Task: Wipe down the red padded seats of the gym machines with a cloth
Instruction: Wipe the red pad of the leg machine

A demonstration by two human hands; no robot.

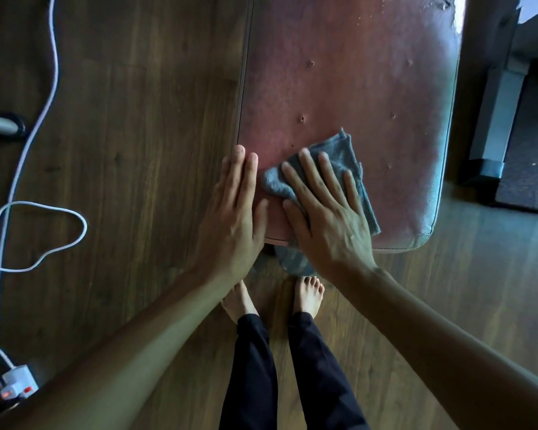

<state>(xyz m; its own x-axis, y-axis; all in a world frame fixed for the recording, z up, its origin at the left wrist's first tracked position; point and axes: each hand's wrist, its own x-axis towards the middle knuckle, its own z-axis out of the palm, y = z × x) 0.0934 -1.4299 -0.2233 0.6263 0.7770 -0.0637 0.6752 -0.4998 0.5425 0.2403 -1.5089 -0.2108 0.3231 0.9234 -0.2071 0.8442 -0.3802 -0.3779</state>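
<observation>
A red padded seat (354, 88) with small button dimples fills the upper middle of the view, its near end rounded. A grey-blue cloth (342, 150) lies on the seat's near left part, and a bit of it hangs over the front edge. My right hand (326, 209) presses flat on the cloth with fingers spread and straight. My left hand (236, 212) rests flat on the seat's near left corner, fingers straight and together, beside the cloth.
Dark wooden floor (121, 119) surrounds the seat. A white cable (41, 119) loops at the left down to a white power strip (17, 384). A grey metal machine frame (497, 119) stands at the right. My bare feet (308, 294) stand just before the seat.
</observation>
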